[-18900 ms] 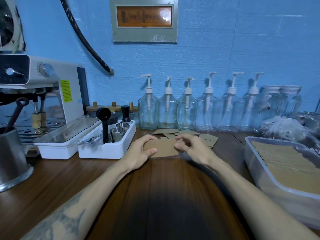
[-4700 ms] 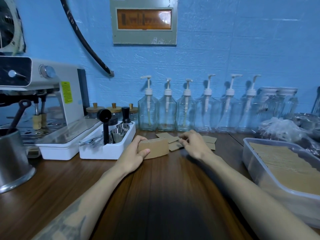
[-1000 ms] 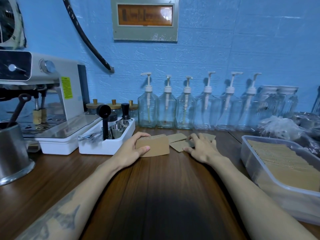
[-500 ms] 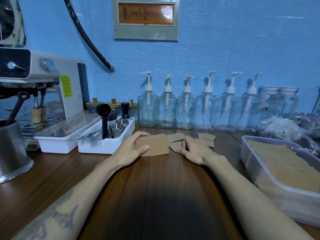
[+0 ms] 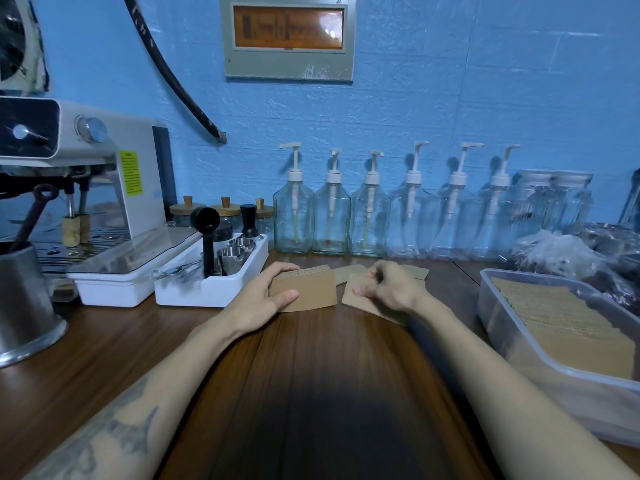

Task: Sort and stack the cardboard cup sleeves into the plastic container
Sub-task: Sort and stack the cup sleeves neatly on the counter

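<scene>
**Most sleeves already boxed; a last few being gathered on the bench**

A person sits at a dark wooden bench (image 5: 311,393), seen from a camera on their head, both bare forearms reaching away from the viewer.

The left hand (image 5: 263,299) holds a small stack of flattened cardboard cup sleeves (image 5: 308,289) standing on edge near the middle of the bench, thumb on the near face and fingers curled over the top edge, clamped on the stack.

Just to its right, the right hand (image 5: 388,287) rests on a single loose sleeve (image 5: 356,294) lying flat. Its fingers are curled and appear to pinch this sleeve's far edge, as if lifting it to add to the stack.

Beyond the hands a few more loose sleeves (image 5: 349,271) lie flat; another corner shows past the right hand. Their exact number cannot be told.

At the near right stands the clear plastic container (image 5: 498,327), already packed with a long row of sleeves on edge.

Judging from this, most of the work seems done: what remains is collecting the few loose sleeves, then carrying the held stack across to the container.

Along the far blue wall stand glass pump bottles (image 5: 329,220). At the far left are an espresso machine (image 5: 86,174) and a white tray of coffee tools (image 5: 214,289).
</scene>
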`<state>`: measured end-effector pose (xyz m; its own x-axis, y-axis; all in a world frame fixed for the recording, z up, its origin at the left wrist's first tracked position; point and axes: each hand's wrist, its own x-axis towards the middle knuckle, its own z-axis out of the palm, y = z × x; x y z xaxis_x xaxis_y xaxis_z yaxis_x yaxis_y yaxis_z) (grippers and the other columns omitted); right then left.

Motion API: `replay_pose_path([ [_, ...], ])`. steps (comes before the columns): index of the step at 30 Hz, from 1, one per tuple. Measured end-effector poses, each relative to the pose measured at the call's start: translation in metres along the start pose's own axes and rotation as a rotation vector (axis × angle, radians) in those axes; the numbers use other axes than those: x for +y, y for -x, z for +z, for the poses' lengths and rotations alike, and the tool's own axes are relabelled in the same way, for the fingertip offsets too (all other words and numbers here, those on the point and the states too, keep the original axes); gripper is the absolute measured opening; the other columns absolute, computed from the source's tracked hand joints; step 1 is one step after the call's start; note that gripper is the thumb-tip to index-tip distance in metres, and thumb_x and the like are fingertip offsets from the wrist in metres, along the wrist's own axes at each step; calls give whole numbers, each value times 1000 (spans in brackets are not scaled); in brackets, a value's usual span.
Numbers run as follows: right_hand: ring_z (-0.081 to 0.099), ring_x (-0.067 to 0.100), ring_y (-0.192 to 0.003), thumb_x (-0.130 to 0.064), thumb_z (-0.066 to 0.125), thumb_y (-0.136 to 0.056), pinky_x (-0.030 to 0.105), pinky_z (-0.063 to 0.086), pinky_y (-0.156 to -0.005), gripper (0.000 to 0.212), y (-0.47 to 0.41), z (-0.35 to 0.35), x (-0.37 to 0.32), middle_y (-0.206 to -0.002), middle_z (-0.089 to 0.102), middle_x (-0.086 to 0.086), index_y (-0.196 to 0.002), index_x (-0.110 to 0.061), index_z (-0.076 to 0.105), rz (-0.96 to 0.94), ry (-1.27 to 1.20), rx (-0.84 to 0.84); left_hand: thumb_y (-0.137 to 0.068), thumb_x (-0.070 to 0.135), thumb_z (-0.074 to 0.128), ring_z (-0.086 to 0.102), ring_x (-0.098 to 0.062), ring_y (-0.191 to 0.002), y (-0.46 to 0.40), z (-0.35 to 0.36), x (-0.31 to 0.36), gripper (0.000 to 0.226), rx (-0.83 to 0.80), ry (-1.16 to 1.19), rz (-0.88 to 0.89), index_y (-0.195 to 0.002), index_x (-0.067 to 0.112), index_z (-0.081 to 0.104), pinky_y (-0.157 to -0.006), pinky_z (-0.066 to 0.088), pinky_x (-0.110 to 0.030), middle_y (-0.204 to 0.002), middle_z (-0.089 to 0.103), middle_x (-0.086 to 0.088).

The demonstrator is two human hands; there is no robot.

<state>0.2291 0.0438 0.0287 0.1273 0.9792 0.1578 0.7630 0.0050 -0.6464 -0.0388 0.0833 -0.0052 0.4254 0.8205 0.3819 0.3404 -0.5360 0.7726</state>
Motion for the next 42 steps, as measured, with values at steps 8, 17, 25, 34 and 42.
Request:
replay_pose_path([
  [8, 63, 11, -66, 12, 48, -94, 24, 52, -57, 51, 12, -10, -22, -77, 57, 6, -128, -25, 55, -10, -951, 143, -99, 27, 57, 55, 7, -107, 2, 2, 5, 38, -28, -54, -12, -134, 37, 48, -81, 44, -8, -123, 57, 15],
  [17, 61, 23, -83, 12, 63, -86, 37, 56, -76, 26, 18, 21, -32, -94, 61, 12, -101, -8, 56, 170, -937, 247, -99, 52, 45, 53, 4, -114, 5, 4, 12, 35, -47, -21, -49, -132, 43, 47, -90, 44, -21, -124, 55, 23],
  [25, 59, 23, -107, -30, 81, -78, 35, 47, -93, 68, 24, 49, -29, -104, 61, 2, -135, -18, 47, -90, -133, 140, -83, 37, 78, 62, 2, -103, 9, 8, 17, 59, -69, 15, -32, -132, 33, 46, -84, 53, -18, -120, 61, 12],
  [34, 36, 23, -133, -38, 63, -92, 43, 35, -110, 78, 24, 45, -23, -141, 29, 2, -151, -47, 13, -430, 183, 43, -91, 12, 69, 62, -13, -109, 5, 6, 12, 49, -84, 17, 57, -130, 32, 47, -95, 53, -34, -126, 57, 7],
  [42, 49, 23, -117, -25, 49, -101, 28, 36, -96, 49, 22, 47, -25, -127, 36, 0, -146, -37, 34, -455, 153, 3, -94, 33, 64, 54, -16, -122, 3, 11, 13, 59, -26, -71, 45, -143, 33, 32, -105, 45, -38, -135, 47, 4],
])
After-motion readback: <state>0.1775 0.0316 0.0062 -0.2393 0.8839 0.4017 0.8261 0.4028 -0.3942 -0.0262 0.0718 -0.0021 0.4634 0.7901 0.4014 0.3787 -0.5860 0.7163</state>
